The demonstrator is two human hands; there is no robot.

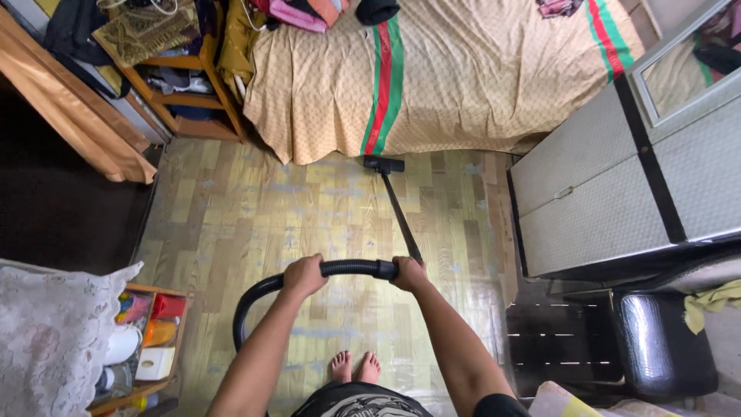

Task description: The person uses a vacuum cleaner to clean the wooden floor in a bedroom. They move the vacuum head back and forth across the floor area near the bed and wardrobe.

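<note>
Where: all the packages sit in the small wooden shelf [179,324] at the lower left, partly under a lace cloth [54,332].
White box: a small white carton [155,363] near the shelf's front edge — squarish, plain-faced from here.
Red pack: a red packet [168,306] at the shelf's back, beside the frame.
Orange container: an orange bottle or pouch [158,333] between the red packet and the white carton; its exact kind cannot be told.
White tub: a rounded white container [122,345] left of the carton.
Clear bottle: a pale bottle [116,378] lying low in the shelf.
Labels, signs, screens: none can be made out — any labels are too small to tell.
</note>
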